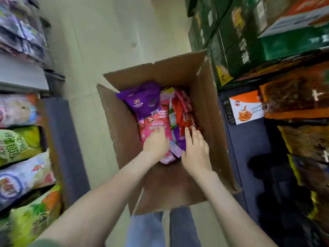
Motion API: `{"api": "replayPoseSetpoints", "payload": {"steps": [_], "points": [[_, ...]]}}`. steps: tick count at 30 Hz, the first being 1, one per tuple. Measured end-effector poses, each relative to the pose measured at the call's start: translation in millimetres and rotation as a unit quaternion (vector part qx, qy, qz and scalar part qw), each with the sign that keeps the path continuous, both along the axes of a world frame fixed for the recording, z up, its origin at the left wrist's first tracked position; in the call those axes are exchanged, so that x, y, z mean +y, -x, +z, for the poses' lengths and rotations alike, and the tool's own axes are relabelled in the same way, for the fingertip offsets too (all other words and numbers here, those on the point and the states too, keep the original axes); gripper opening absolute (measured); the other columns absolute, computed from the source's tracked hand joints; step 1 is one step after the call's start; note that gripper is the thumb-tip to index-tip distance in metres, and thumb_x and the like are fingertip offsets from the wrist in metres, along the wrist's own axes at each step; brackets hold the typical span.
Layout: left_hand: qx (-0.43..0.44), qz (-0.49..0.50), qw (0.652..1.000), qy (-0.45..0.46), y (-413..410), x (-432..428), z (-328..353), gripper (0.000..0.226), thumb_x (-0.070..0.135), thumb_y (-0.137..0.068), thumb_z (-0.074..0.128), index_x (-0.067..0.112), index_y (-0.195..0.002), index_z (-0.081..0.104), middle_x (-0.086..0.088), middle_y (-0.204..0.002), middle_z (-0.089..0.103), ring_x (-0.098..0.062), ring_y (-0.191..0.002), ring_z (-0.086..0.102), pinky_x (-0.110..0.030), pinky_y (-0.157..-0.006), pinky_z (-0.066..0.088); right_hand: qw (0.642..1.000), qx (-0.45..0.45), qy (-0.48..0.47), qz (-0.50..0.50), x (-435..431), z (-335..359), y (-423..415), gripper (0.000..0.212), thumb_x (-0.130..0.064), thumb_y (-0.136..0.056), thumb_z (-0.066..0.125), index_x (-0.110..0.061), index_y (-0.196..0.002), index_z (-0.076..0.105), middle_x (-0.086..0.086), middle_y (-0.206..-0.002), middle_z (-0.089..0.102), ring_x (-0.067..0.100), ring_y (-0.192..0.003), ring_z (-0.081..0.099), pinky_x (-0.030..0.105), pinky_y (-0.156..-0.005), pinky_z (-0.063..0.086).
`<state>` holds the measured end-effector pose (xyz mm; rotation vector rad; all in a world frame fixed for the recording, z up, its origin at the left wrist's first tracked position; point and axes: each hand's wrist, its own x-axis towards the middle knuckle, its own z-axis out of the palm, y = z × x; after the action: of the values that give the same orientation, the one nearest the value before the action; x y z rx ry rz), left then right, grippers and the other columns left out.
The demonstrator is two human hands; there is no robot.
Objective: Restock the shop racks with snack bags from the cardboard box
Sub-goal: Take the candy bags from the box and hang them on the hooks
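Jeans point(147, 230) showed nearest, below both bare forearms. Ahead of them, the left hand point(156, 143) rested on a pink snack bag point(154, 129) inside the open cardboard box point(210, 122). Blur hid its fingers, so whether they curled round the bag could not be told. Just beside it, the right hand point(195, 150) lay with its fingers straight and close together and its thumb spread aside, fingertips touching the near edge of a red bag point(183, 111). Beyond the left hand's fingertips lay a purple bag point(142, 98). Outward of each hand stood a stocked rack, the left rack point(60, 136) and the right rack point(249, 139). Pale floor point(106, 50) stretched past the box.
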<state>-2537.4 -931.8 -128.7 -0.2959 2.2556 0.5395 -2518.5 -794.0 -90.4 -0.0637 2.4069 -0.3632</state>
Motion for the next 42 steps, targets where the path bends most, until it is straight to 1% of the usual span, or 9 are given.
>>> {"api": "replayPoseSetpoints", "payload": {"steps": [9, 16, 18, 21, 29, 32, 36, 39, 42], "points": [[-0.01, 0.208, 0.976, -0.059, 48, 53, -149, 0.06, 0.035, -0.09, 0.058, 0.005, -0.138, 0.039, -0.021, -0.126, 0.056, -0.038, -0.116, 0.053, -0.038, -0.091, 0.043, 0.997, -0.069, -0.005, -0.019, 19, -116, 27, 0.077, -0.031, -0.095, 0.045, -0.017, -0.152, -0.004, 0.007, -0.159, -0.008, 0.022, -0.146, -0.008, 0.039, -0.118, 0.002], [0.047, 0.287, 0.956, -0.048, 41, 70, -173, 0.026, 0.011, -0.095, 0.043, 0.0, -0.113, 0.058, -0.025, -0.107, 0.064, -0.04, -0.1, 0.058, -0.031, -0.069, 0.033, 0.997, -0.069, 0.007, -0.039, 24, -137, 25, 0.079, -0.029, -0.093, 0.048, -0.016, -0.152, -0.003, 0.007, -0.159, -0.008, 0.022, -0.146, -0.007, 0.038, -0.117, 0.002], [0.061, 0.319, 0.942, -0.078, 33, 71, -149, 0.024, 0.007, -0.097, 0.042, -0.003, -0.111, 0.058, -0.025, -0.105, 0.064, -0.038, -0.098, 0.058, -0.021, -0.059, 0.023, 0.996, -0.069, 0.005, -0.047, 20, -128, 25, 0.079, -0.026, -0.093, 0.048, -0.016, -0.152, -0.004, 0.006, -0.159, -0.009, 0.021, -0.146, -0.007, 0.037, -0.116, 0.003], [0.071, 0.325, 0.933, -0.139, 20, 66, -95, 0.024, 0.007, -0.098, 0.041, -0.003, -0.108, 0.06, -0.02, -0.101, 0.065, -0.034, -0.096, 0.059, -0.014, -0.061, 0.027, 0.996, -0.051, 0.048, -0.063, 11, -96, 32, 0.077, -0.017, -0.093, 0.048, -0.017, -0.152, -0.001, 0.003, -0.16, -0.005, 0.019, -0.146, -0.004, 0.036, -0.117, 0.006], [0.153, 0.104, 0.954, -0.234, 15, 29, 109, 0.042, 0.029, -0.092, 0.039, 0.006, -0.119, 0.061, -0.013, -0.113, 0.067, -0.029, -0.103, 0.061, -0.028, -0.084, 0.041, 0.983, 0.144, 0.107, 0.034, 19, 70, 60, 0.073, 0.002, -0.088, 0.049, -0.016, -0.151, 0.016, 0.005, -0.159, 0.014, 0.021, -0.146, 0.008, 0.038, -0.115, 0.018], [0.176, 0.033, 0.945, -0.273, 21, 20, 186, 0.039, 0.029, -0.088, 0.043, 0.008, -0.114, 0.065, -0.007, -0.098, 0.071, -0.016, -0.087, 0.063, -0.026, -0.075, 0.044, 0.963, 0.231, 0.138, 0.005, 31, 148, 62, 0.073, 0.003, -0.084, 0.053, -0.015, -0.149, 0.026, 0.008, -0.156, 0.024, 0.023, -0.144, 0.013, 0.04, -0.112, 0.019], [0.235, -0.009, 0.928, -0.289, 21, 32, 283, 0.018, 0.015, -0.087, 0.055, 0.022, -0.077, 0.069, 0.012, -0.06, 0.056, -0.002, -0.058, 0.046, -0.023, -0.059, 0.036, 0.936, 0.321, 0.143, 0.03, 60, 244, 52, 0.022, -0.005, -0.083, 0.055, -0.01, -0.1, 0.068, 0.007, -0.11, 0.068, 0.03, -0.122, 0.052, 0.041, -0.102, 0.031], [0.25, -0.027, 0.915, -0.316, 7, 62, 346, 0.022, 0.017, -0.086, 0.055, 0.008, -0.068, 0.062, 0.006, -0.056, 0.051, -0.004, -0.053, 0.038, -0.033, -0.057, 0.036, 0.929, 0.341, 0.139, -0.043, 95, 315, 24, 0.011, -0.012, -0.086, 0.058, -0.012, -0.086, 0.069, 0.001, -0.087, 0.069, 0.03, -0.095, 0.063, 0.051, -0.086, 0.044], [0.25, -0.057, 0.898, -0.357, -2, 101, 402, 0.021, 0.022, -0.09, 0.057, 0.008, -0.077, 0.065, -0.002, -0.069, 0.062, -0.011, -0.062, 0.051, -0.026, -0.061, 0.044, 0.91, 0.354, 0.145, -0.157, 131, 381, -18, 0.013, -0.011, -0.091, 0.057, -0.01, -0.09, 0.07, -0.009, -0.083, 0.061, 0.019, -0.084, 0.052, 0.042, -0.086, 0.039]]}}
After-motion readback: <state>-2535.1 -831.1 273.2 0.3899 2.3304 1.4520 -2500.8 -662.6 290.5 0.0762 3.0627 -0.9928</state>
